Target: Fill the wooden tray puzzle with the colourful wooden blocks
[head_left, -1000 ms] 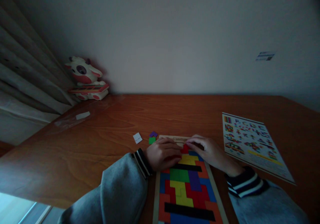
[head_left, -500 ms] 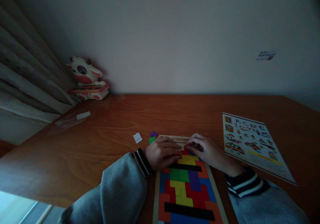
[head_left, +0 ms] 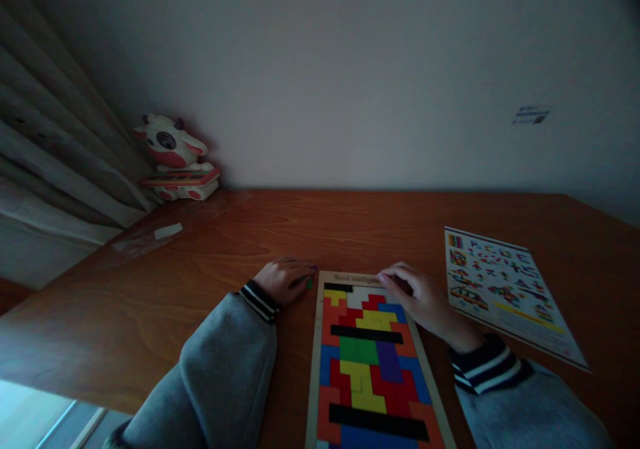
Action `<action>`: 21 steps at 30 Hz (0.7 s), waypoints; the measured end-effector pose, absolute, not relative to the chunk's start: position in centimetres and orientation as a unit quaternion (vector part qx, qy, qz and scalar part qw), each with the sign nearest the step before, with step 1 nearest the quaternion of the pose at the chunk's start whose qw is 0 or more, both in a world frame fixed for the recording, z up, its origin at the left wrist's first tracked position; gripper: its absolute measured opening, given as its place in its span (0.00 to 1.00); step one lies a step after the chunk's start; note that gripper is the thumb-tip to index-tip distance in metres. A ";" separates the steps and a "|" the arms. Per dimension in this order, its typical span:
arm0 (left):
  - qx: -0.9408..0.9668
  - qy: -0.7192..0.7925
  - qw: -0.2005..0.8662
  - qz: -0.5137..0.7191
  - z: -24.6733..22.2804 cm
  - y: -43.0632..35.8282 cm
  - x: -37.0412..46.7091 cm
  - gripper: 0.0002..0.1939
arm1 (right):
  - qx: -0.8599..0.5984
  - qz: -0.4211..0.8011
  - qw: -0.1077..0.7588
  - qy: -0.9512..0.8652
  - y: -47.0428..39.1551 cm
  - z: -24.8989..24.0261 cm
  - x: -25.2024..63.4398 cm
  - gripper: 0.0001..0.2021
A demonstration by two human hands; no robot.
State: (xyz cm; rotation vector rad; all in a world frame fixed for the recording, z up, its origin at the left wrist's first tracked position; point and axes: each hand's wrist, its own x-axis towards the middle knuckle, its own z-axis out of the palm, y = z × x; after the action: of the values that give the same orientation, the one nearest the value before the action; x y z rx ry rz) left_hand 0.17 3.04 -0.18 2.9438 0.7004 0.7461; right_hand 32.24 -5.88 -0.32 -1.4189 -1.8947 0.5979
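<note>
A wooden puzzle board (head_left: pixel 327 276) lies in front of me, filled mostly with coloured blocks and black bars. A pale bare gap (head_left: pixel 357 297) shows near its top edge. Left of the board, my left hand (head_left: pixel 283 281) is closed, fingers bent down over small loose pieces. Only slivers of a purple piece (head_left: pixel 315 269) and a green piece (head_left: pixel 310 283) show at its fingertips; what it grips is hidden. My right hand (head_left: pixel 415 297) is at the board's top right corner, thumb and forefinger together at the frame. I cannot make out anything between them.
To the right lies a printed picture sheet (head_left: pixel 510 289). A toy cow with a keyboard (head_left: pixel 181 162) stands at the back left near the curtain (head_left: pixel 55 122). A clear plastic wrapper with a white label (head_left: pixel 169 231) lies on the left of the table (head_left: pixel 240 235).
My left hand has moved left off the board onto the loose pieces, covering the white tiles and uncovering the board's top left. My right hand has shifted slightly up to the frame's edge.
</note>
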 end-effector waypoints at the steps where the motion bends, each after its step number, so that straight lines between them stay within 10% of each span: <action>1: 0.943 0.234 0.009 0.237 -0.3 3.1 0.1 0.14 | -0.546 0.229 0.344 -0.729 -5.9 -0.4 32.3 0.15; 21: 0.907 0.325 0.016 0.267 -1.3 4.6 -0.7 0.14 | -0.543 0.219 0.351 -0.731 -5.9 -0.4 32.2 0.14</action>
State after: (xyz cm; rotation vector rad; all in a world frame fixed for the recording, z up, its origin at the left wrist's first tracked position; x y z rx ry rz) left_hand -0.70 4.55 -1.28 2.8208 1.0114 0.8306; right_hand 32.24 -5.91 -0.45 -1.4056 -1.8926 0.5658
